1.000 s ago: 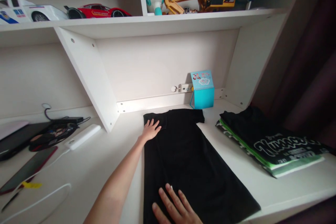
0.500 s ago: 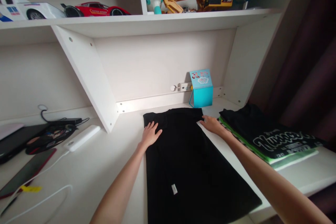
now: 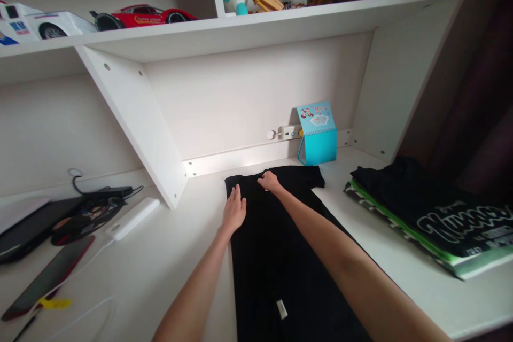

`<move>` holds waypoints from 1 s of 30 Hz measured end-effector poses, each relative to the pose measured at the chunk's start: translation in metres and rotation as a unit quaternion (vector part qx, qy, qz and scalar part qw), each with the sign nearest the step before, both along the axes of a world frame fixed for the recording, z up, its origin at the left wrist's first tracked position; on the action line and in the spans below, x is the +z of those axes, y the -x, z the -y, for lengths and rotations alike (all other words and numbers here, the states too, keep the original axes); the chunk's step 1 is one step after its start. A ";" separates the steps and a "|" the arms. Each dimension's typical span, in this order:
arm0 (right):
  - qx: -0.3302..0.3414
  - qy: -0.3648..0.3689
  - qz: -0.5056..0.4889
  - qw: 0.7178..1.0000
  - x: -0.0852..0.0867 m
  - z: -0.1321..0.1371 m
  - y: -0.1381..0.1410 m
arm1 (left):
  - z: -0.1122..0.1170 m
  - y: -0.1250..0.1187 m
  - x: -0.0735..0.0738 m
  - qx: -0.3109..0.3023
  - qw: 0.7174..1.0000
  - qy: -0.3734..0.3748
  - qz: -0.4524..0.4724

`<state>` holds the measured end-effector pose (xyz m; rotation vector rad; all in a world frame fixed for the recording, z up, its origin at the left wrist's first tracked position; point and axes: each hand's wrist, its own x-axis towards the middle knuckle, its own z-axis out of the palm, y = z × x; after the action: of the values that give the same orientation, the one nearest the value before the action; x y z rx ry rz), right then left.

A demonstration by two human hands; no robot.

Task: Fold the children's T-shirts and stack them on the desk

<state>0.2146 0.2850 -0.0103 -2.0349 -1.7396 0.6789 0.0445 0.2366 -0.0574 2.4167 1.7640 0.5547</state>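
Observation:
A black T-shirt (image 3: 276, 256) lies folded lengthwise on the white desk (image 3: 172, 256), its top end toward the back wall. My left hand (image 3: 234, 209) rests flat on the shirt's upper left edge, fingers stretched out. My right hand (image 3: 269, 180) reaches across to the shirt's top edge near the collar, fingers curled down onto the cloth; whether it pinches the fabric is unclear. A small white tag (image 3: 281, 309) shows on the shirt near me.
A stack of folded shirts (image 3: 433, 214) lies at the right. A blue notepad (image 3: 318, 132) stands by the wall socket. A white power bank (image 3: 132, 218), cables, a phone (image 3: 48, 278) and a laptop are at the left. Toy cars and an excavator sit on the shelf above.
My right hand went from the shirt's near end to its right sleeve, then across to the top middle. The left hand stayed on the upper left edge.

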 end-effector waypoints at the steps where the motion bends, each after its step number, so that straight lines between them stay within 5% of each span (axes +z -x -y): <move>1: -0.010 0.010 -0.004 1.000 -0.001 -0.005 0.003 | -0.002 0.000 -0.001 0.008 1.000 0.003 -0.014; 10: -0.023 0.053 -0.016 0.998 -0.001 -0.030 0.005 | -0.007 -0.002 -0.005 0.049 0.997 -0.017 -0.050; 23: -0.010 -0.101 0.076 0.992 -0.004 -0.016 0.015 | 0.000 -0.006 -0.003 0.089 0.996 0.009 -0.023; 26: 0.046 -0.138 0.094 0.985 -0.003 -0.011 0.024 | 0.001 -0.006 -0.001 0.086 0.996 0.021 -0.027; 30: 0.209 -0.151 0.090 0.962 -0.005 -0.009 0.051 | 0.002 -0.007 0.002 0.085 0.995 0.028 -0.036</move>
<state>0.1639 0.2943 -0.0154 -1.5776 -2.2539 0.3191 0.0512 0.2342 -0.0554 2.2922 1.9996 0.4320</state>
